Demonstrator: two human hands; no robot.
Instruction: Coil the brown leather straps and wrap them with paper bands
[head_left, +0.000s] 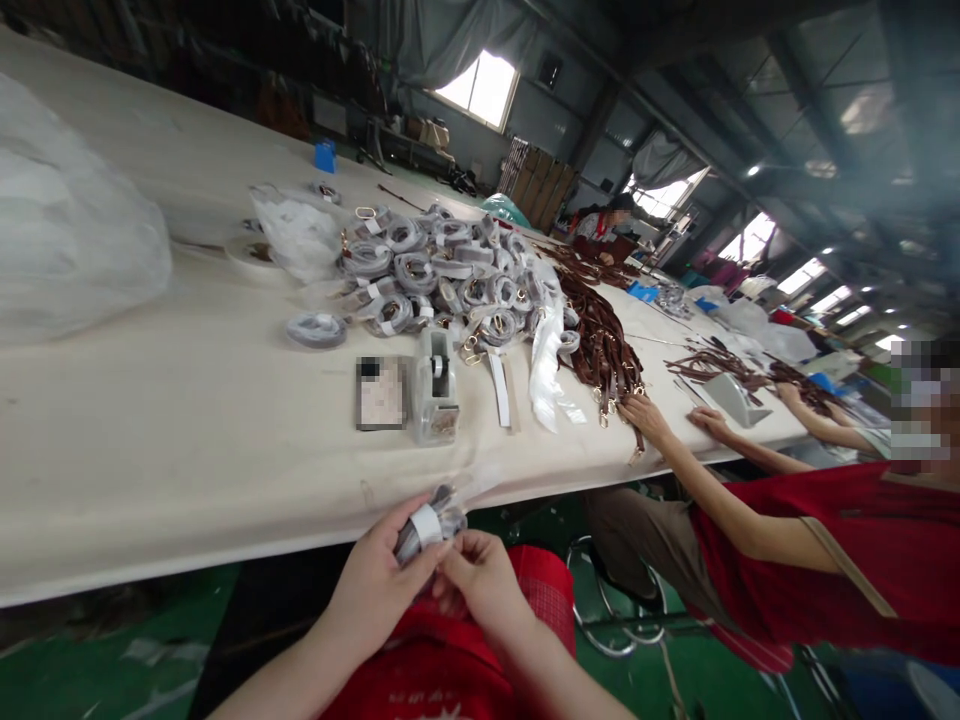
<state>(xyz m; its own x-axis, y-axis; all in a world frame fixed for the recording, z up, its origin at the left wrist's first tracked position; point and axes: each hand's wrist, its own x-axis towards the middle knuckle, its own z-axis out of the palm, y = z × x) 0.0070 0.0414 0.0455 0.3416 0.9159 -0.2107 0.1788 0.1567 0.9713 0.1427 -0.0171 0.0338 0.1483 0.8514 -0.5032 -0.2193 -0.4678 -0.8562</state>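
A coiled grey strap (448, 524) with a white paper band round its middle is held over my lap, just off the table's front edge. My left hand (382, 575) is wrapped round its left side, the thumb lying across the front. At the coil's lower right, my right hand (480, 578) is closed in a pinch against it; exactly which part is between the fingertips is hidden. Clear plastic film (476, 485) sticks out from the coil's top right. Beyond it on the table, a heap of similar banded grey coils (442, 265) shows gold-coloured metal fittings.
A tape dispenser (436, 385) and a small flat card-like item (381, 393) lie before the heap, with white strips (500, 388) alongside. Brown straps (600, 335) hang together at right, where a co-worker's hand (646, 418) touches them. Plastic bags (71, 220) lie left.
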